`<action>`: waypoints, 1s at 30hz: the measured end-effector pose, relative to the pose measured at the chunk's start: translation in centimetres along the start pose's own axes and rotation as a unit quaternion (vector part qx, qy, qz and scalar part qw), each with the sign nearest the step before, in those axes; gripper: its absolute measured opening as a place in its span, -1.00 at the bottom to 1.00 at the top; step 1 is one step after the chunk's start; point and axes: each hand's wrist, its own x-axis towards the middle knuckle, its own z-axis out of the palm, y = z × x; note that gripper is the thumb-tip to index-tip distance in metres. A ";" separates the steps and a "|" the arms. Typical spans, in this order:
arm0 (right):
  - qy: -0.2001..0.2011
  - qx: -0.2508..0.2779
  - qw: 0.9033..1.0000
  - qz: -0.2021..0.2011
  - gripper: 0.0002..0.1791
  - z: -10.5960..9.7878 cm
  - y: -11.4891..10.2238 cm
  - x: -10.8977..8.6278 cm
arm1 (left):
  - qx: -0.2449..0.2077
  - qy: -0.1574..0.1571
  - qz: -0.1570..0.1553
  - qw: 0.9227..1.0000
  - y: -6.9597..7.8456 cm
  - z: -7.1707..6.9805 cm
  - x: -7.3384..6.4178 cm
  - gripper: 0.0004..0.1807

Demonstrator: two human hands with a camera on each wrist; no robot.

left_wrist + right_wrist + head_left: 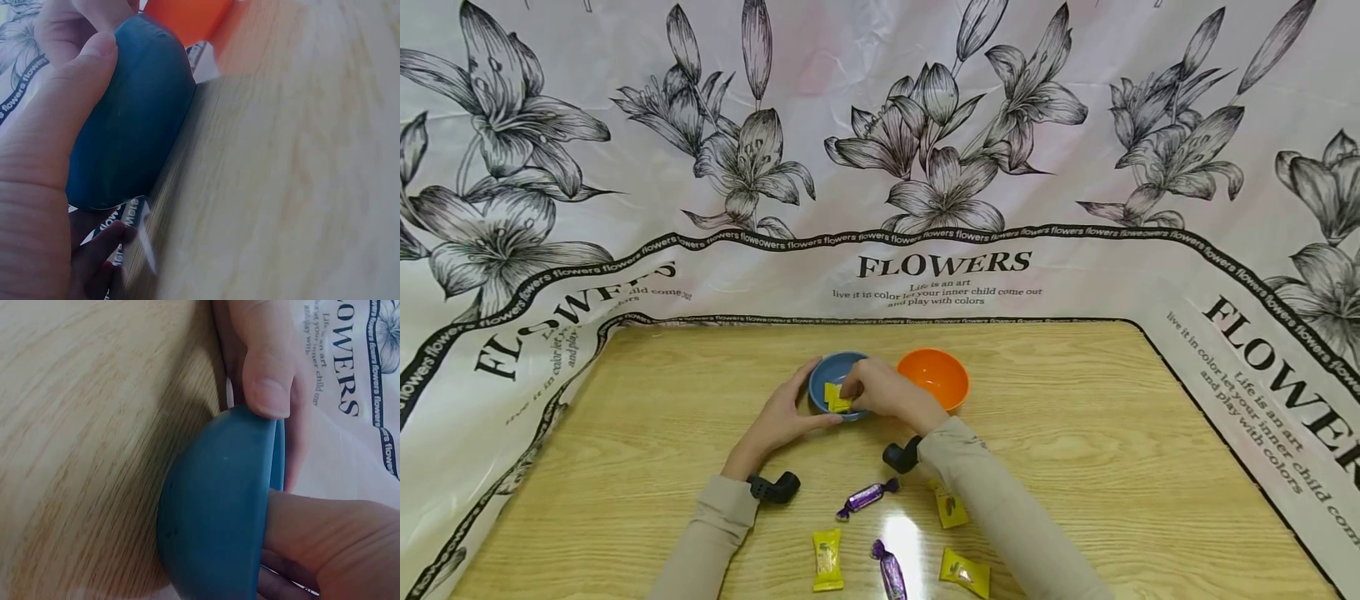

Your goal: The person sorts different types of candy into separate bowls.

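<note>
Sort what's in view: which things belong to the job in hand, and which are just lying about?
In the job, it seems:
left hand, holding the blue bowl
right hand, reaching inside
yellow sweets in that bowl

Apparently just lying about:
orange bowl
purple sweets
loose yellow sweets
flowered cloth

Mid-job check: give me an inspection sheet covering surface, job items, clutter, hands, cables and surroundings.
Surface: wood-grain table, with a bright glare patch.
Job items: blue bowl, opening up; yellow-wrapped candy inside, count unclear.
Clutter: orange bowl to its right; two purple candies and three yellow packets loose, one partly behind the right sleeve.
Hands: left hand holds the blue bowl, thumb at the rim; right hand reaches inside, its grip hidden.
Cables: nothing seen.
Surroundings: white flower-printed cloth; black device on each wrist.
</note>
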 end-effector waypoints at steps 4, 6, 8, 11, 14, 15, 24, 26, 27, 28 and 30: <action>0.000 -0.003 1.000 -0.007 -0.80 -0.1 0.1 0.0 | -0.002 0.003 0.002 1.000 0.0 0.0 0.0 0.12; 0.001 -0.002 1.000 -0.008 -0.81 -0.1 0.2 0.0 | -0.003 0.003 0.004 1.000 0.1 0.0 0.0 0.11; 0.000 -0.003 1.000 -0.009 -0.82 -0.2 0.2 0.0 | -0.003 0.003 0.008 1.000 0.0 0.1 0.1 0.10; 0.002 0.002 1.000 -0.007 -0.82 -0.3 0.2 0.0 | -0.004 0.003 0.006 1.000 0.0 0.0 0.2 0.12; 0.004 0.010 1.000 -0.005 -0.82 -0.5 0.1 -0.1 | -0.001 0.003 0.005 1.000 0.0 0.0 0.3 0.13; 0.005 0.013 1.000 -0.004 -0.81 -0.6 0.0 -0.1 | 0.000 0.004 0.004 1.000 0.0 0.0 0.3 0.14; 0.018 0.017 0.999 -0.036 -0.75 -1.5 -1.0 -1.3 | 0.001 0.004 -0.001 1.000 0.0 -0.1 0.2 0.15; 0.020 0.012 0.999 -0.049 -0.76 -1.7 -1.5 -1.8 | 0.005 0.004 -0.004 1.000 0.1 -0.1 0.3 0.15; 0.020 0.007 0.998 -0.059 -0.76 -1.7 -1.7 -2.0 | 0.006 0.004 -0.006 1.000 0.1 -0.1 0.3 0.15; 0.020 0.003 0.997 -0.070 -0.77 -1.7 -2.0 -2.2 | 0.007 0.005 -0.008 1.000 0.1 -0.1 0.3 0.15; 0.021 0.001 0.996 -0.090 -0.78 -1.7 -2.5 -2.7 | 0.010 0.006 -0.008 1.000 0.2 -0.2 0.3 0.15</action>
